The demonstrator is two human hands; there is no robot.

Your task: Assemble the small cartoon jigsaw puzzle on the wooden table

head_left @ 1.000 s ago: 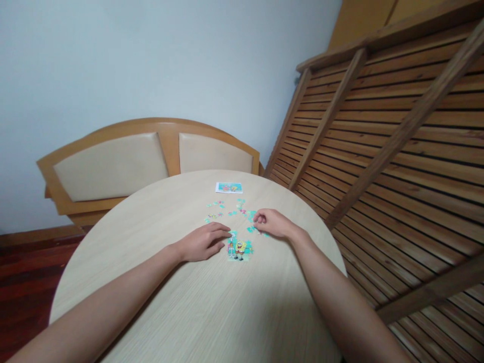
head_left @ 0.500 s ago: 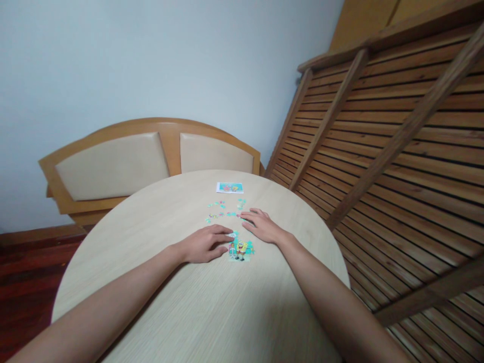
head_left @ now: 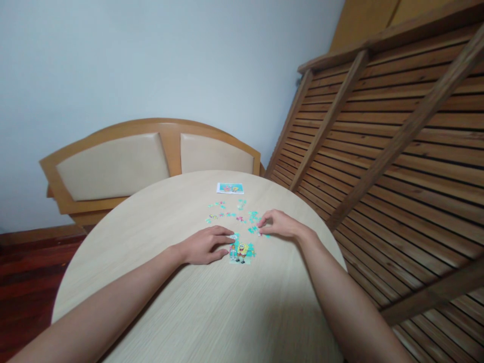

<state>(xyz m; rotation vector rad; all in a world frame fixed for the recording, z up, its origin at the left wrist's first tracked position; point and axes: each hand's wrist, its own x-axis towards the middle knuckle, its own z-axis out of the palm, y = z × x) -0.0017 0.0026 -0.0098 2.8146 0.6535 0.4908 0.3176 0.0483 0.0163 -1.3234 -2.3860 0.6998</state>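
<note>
A partly joined jigsaw puzzle [head_left: 242,253] with a yellow cartoon figure on turquoise lies flat on the table. My left hand [head_left: 206,245] rests beside it, fingers spread, their tips touching its upper left part. To the upper right, my right hand [head_left: 282,224] is bent over loose pieces, thumb and forefinger pinched at a small puzzle piece [head_left: 259,234] that they partly cover. Turquoise puzzle pieces [head_left: 253,216] lie just left of and beyond these fingers. A pink puzzle piece [head_left: 240,219] sits between the two hands.
More loose puzzle pieces [head_left: 214,217] are scattered farther back. Behind them lies a picture card [head_left: 230,188] with cartoon figures. The round wooden table [head_left: 170,312] reaches toward a padded headboard [head_left: 113,166] at the wall; a slatted wooden panel [head_left: 378,161] leans at the right.
My right hand has moved right and toward me, its fingers going from outstretched to pinched, uncovering turquoise pieces. The left hand has stayed almost still at the joined puzzle.
</note>
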